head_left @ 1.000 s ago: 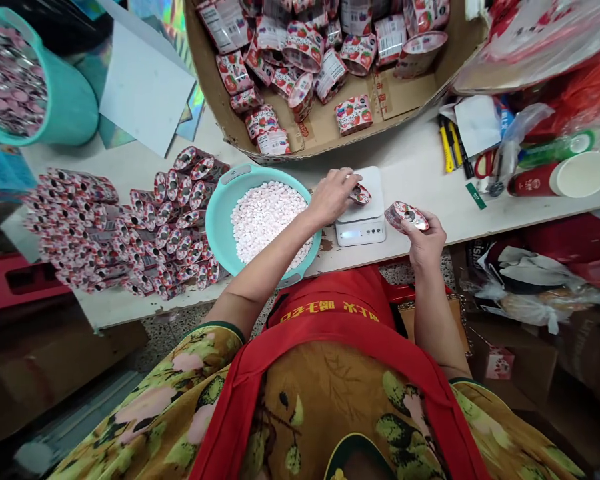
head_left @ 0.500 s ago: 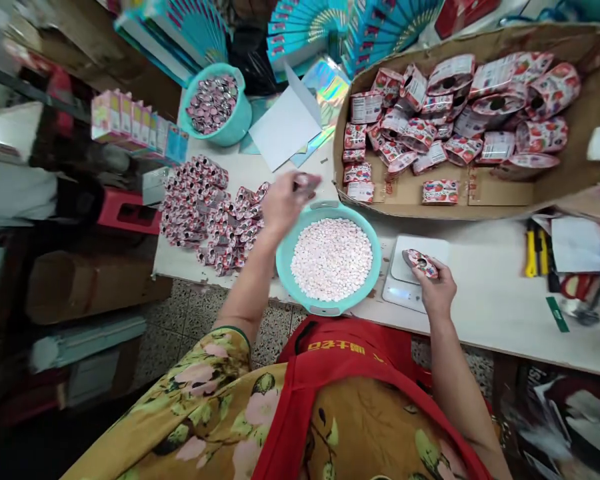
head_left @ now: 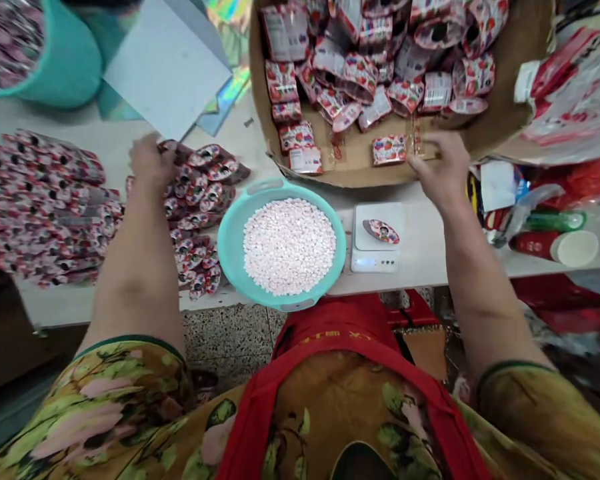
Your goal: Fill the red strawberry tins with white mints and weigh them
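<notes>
My left hand (head_left: 153, 160), somewhat blurred, is at the rows of small strawberry-print packs on the left, its fingers closed on one pack (head_left: 174, 150). Over the near wall of the cardboard box, my right hand (head_left: 445, 167) has its thumb and fingers apart with nothing in them. Just left of its thumb, a strawberry-print box-shaped pack (head_left: 389, 150) lies on the box floor. One oval-ended pack (head_left: 381, 231) rests on the white digital scale (head_left: 374, 261). Between my arms stands a turquoise basin (head_left: 230, 247) of small pale pink-white tablets (head_left: 290, 247).
The cardboard box (head_left: 350, 177) holds many printed packs at its back. A turquoise bucket (head_left: 73, 67) and a white sheet (head_left: 167, 67) are at the back left. To the right lie a paper cup (head_left: 575, 249) and plastic bags (head_left: 585, 93).
My right hand has let go of the pack on the scale and moved up to the box. My left hand has moved left from beside the basin to the packs. The view has shifted.
</notes>
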{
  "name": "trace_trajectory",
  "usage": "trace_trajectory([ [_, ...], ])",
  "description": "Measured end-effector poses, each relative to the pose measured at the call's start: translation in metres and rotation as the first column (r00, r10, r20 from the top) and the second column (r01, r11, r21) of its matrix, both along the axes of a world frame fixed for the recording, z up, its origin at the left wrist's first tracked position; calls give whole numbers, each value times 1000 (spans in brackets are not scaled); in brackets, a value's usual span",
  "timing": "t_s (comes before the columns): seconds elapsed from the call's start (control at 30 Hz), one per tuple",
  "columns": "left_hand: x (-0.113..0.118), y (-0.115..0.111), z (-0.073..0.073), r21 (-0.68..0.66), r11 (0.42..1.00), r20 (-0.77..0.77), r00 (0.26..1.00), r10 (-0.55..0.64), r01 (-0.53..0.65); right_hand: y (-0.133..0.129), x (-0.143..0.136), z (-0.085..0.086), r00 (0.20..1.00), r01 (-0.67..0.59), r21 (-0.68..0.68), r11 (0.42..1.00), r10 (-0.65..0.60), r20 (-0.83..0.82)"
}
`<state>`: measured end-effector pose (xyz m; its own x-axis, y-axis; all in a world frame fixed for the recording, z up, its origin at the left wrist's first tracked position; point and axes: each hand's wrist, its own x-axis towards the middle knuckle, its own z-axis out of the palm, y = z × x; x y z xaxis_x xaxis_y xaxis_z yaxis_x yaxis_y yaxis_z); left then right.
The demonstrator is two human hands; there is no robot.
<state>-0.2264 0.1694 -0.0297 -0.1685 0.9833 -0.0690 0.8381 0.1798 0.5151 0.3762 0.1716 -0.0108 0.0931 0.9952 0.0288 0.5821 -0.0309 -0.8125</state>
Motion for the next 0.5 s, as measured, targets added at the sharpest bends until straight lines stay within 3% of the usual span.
trace_trajectory([
  [0.07,19,-23,10,16,997,-55,996,77,-76,59,-14,-17,991,-31,-257,966,63,118],
  [0.1,33,-38,15,57,993,-74,992,103,-99,81,-20,-27,980,-13,-402,916,92,178],
  [0.2,91,-92,23,154,988,-87,996,20,-6,119,-35,-53,979,48,-544,838,69,193],
  [0.33,196,-147,16,209,977,86,995,-59,40,124,-43,-69,994,84,-474,877,-42,98],
  [0.4,250,-154,14,185,975,202,966,-160,123,122,-45,-67,992,74,-472,878,-16,126],
  [0.5,320,-142,17,188,924,290,880,-377,334,114,-43,-50,994,61,-481,875,-7,112],
])
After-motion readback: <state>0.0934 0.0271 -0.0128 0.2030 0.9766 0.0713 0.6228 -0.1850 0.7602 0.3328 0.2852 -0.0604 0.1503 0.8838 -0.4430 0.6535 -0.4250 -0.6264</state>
